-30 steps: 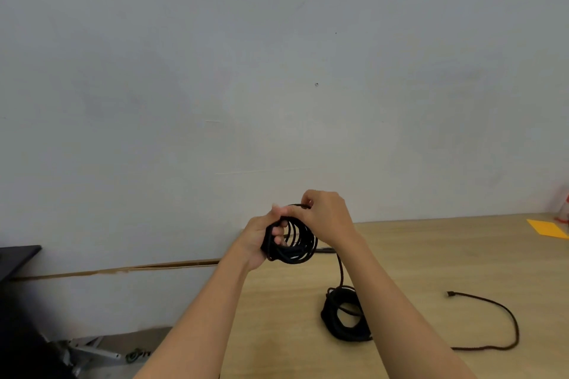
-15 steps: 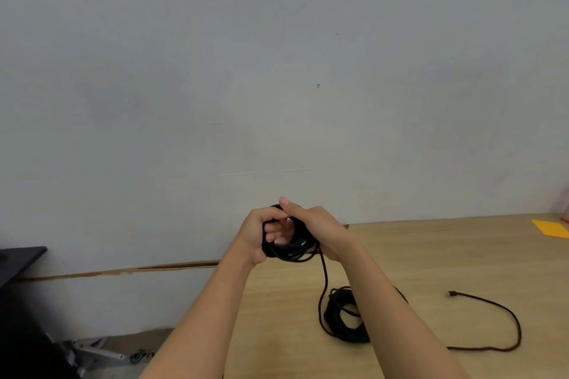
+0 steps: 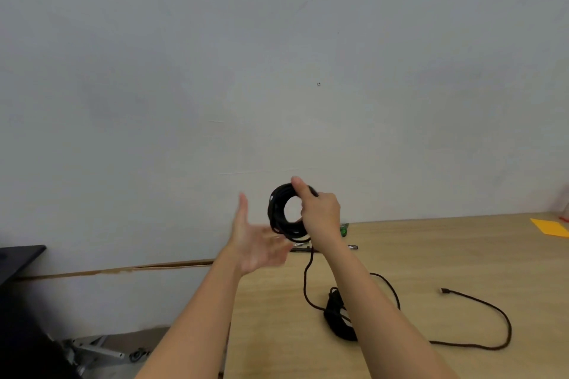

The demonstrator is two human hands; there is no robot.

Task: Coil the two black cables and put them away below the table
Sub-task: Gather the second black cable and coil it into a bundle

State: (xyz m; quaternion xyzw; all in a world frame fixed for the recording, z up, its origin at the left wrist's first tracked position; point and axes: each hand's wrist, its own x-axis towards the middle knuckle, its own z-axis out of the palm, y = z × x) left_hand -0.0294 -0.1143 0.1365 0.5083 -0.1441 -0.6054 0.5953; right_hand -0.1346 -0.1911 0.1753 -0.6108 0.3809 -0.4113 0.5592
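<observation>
My right hand (image 3: 320, 212) grips a black coiled cable (image 3: 278, 214), held upright as a ring above the table's far edge. A loose strand hangs from the coil down to the wooden table (image 3: 446, 261). My left hand (image 3: 255, 240) is open, palm up, just left of and below the coil, apart from it and blurred. A second black cable bundle (image 3: 337, 320) lies on the table, partly hidden by my right forearm. Its free tail (image 3: 492, 314) loops to the right and ends in a small plug.
An orange paper (image 3: 551, 227) lies at the table's far right. A pen (image 3: 351, 247) and a small green item (image 3: 344, 229) lie behind my right wrist. A grey wall rises behind. Left of the table sit a black surface (image 3: 18, 255) and metal parts on the floor (image 3: 98, 351).
My left hand has let go of the coil and opened, dropping down and left. My right hand has lifted the coil higher, turning it upright.
</observation>
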